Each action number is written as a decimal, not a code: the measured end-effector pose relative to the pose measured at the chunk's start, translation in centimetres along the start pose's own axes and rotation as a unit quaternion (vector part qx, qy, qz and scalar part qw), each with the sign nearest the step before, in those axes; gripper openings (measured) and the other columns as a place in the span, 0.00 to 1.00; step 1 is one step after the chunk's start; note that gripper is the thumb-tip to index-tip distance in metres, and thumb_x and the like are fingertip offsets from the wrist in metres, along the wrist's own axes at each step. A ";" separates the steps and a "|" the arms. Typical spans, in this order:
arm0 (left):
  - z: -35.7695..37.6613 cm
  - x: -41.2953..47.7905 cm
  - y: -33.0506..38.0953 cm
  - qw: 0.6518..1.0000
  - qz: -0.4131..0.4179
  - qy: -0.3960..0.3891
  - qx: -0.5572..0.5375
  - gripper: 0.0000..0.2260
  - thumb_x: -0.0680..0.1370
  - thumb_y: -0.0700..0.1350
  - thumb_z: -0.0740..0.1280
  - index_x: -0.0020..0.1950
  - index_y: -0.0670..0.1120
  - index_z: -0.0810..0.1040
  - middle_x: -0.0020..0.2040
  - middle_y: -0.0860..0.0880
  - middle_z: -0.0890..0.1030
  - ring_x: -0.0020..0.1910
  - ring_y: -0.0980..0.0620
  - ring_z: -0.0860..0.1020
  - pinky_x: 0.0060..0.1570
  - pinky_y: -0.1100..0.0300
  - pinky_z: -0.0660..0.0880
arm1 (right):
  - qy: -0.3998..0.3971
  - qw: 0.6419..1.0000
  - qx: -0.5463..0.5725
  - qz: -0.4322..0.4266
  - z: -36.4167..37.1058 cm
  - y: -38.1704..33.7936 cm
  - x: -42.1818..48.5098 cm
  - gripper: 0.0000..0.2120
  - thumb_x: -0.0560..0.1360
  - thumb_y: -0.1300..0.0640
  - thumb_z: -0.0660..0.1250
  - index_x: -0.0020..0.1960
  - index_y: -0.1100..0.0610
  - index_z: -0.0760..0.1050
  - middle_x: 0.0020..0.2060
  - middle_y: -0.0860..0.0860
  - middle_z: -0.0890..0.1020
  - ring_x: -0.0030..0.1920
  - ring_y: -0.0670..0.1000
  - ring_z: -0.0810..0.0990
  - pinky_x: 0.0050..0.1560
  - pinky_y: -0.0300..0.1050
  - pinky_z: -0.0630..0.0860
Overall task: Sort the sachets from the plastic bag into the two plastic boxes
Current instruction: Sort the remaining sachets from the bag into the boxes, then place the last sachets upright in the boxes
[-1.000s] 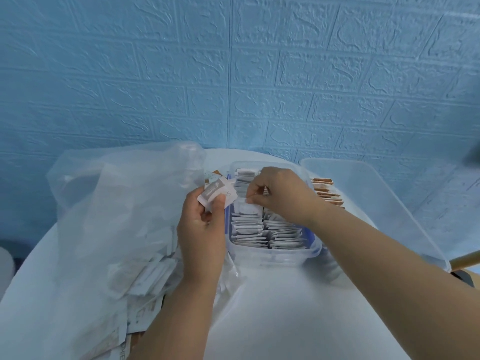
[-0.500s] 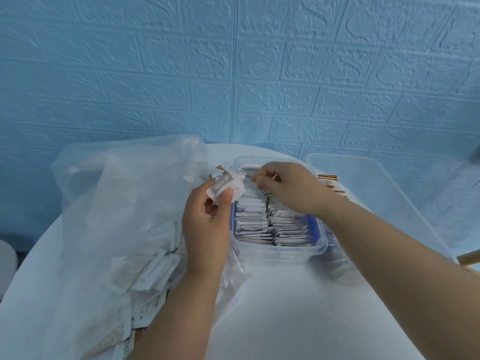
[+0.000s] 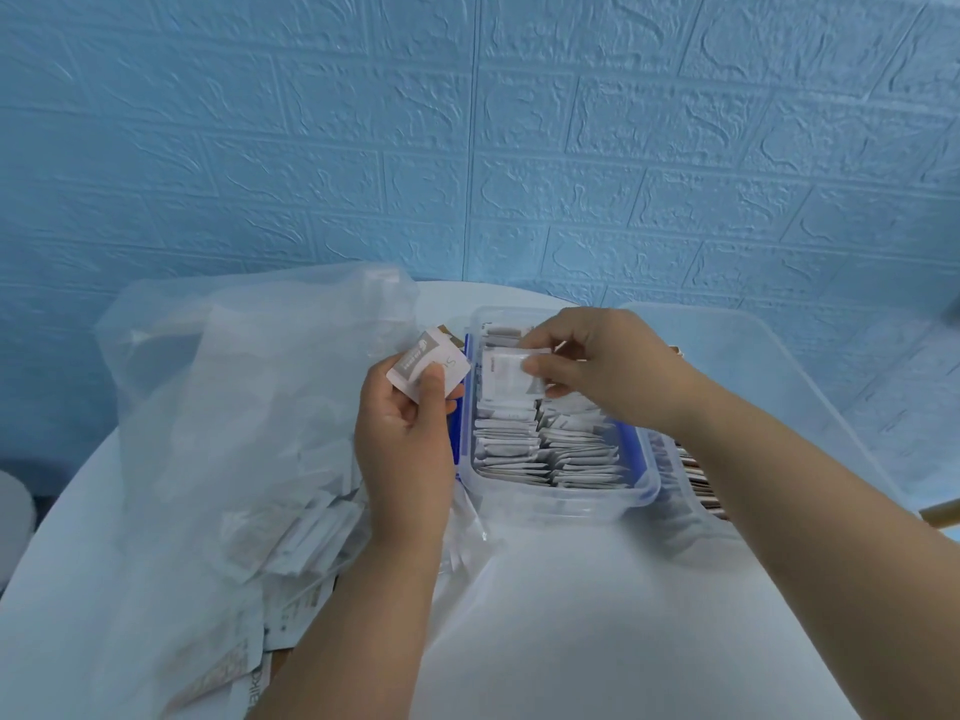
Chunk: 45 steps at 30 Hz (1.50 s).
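Note:
My left hand [image 3: 405, 433] holds a small stack of grey-and-white sachets [image 3: 428, 367] between thumb and fingers, just left of the near plastic box [image 3: 566, 504]. That clear box has blue clips and is packed with rows of white sachets. My right hand [image 3: 608, 371] pinches one white sachet [image 3: 506, 374] above the box's far end. A second box [image 3: 696, 475] with brown-edged sachets sits to the right, mostly hidden by my right forearm. The clear plastic bag [image 3: 249, 407] with several sachets lies on the left.
Everything rests on a round white table [image 3: 597, 615]. A clear plastic lid [image 3: 769, 366] lies at the right behind the boxes. A blue brick-pattern wall stands close behind. Loose sachets [image 3: 291, 605] spill from the bag near the table's front left.
My right hand lifted from the box's far rows and now pinches one white sachet above them. My left hand has stayed in place with its stack.

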<state>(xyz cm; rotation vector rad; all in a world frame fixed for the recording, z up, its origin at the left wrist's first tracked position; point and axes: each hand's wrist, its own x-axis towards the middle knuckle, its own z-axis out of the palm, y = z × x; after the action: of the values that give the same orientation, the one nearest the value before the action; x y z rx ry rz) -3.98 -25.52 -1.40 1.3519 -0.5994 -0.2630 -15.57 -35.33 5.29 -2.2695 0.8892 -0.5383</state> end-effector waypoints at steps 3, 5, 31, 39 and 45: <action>0.0 0.1 -0.2 1.000 -0.006 0.001 0.009 0.04 0.78 0.41 0.64 0.50 0.48 0.74 0.40 0.60 0.79 0.36 0.69 0.78 0.35 0.77 0.69 | -0.013 0.998 -0.057 -0.030 -0.1 0.0 -0.3 0.05 0.71 0.60 0.71 0.41 0.50 0.78 0.35 0.52 0.83 0.35 0.48 0.80 0.45 0.40 0.75; 0.0 0.1 -0.4 1.000 -0.006 -0.001 0.017 0.04 0.77 0.41 0.64 0.50 0.49 0.74 0.41 0.60 0.79 0.38 0.70 0.77 0.35 0.77 0.69 | -0.009 0.995 -0.093 -0.046 0.2 0.2 -0.3 0.04 0.70 0.59 0.72 0.40 0.51 0.78 0.35 0.50 0.82 0.36 0.48 0.78 0.43 0.38 0.74; 0.0 -0.2 -0.6 0.998 -0.002 -0.052 0.028 0.07 0.78 0.45 0.63 0.45 0.58 0.74 0.42 0.62 0.79 0.41 0.67 0.77 0.41 0.73 0.71 | -0.046 0.994 -0.098 0.005 1.6 1.2 1.2 0.05 0.75 0.58 0.65 0.44 0.57 0.79 0.36 0.47 0.79 0.32 0.40 0.71 0.36 0.26 0.66; -0.2 -0.2 -0.6 0.994 0.038 -0.089 0.056 0.09 0.79 0.47 0.63 0.40 0.57 0.75 0.40 0.52 0.79 0.40 0.62 0.75 0.40 0.70 0.70 | -0.062 0.982 0.178 0.015 1.9 -0.4 0.7 0.06 0.72 0.66 0.69 0.47 0.58 0.78 0.36 0.53 0.81 0.35 0.45 0.77 0.38 0.38 0.78; -0.2 0.3 -1.3 0.992 -0.021 -0.093 0.081 0.09 0.79 0.46 0.62 0.47 0.58 0.78 0.46 0.58 0.80 0.49 0.58 0.77 0.50 0.66 0.72 | -0.007 0.997 -0.062 -0.048 -0.6 -0.3 0.7 0.07 0.75 0.59 0.67 0.52 0.53 0.80 0.37 0.42 0.77 0.37 0.44 0.75 0.42 0.31 0.70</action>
<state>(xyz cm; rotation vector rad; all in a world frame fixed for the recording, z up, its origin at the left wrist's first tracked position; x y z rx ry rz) -3.47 -25.80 -2.64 1.5086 -0.7622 -0.3841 -15.28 -35.91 6.03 -2.4353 0.8305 -0.5212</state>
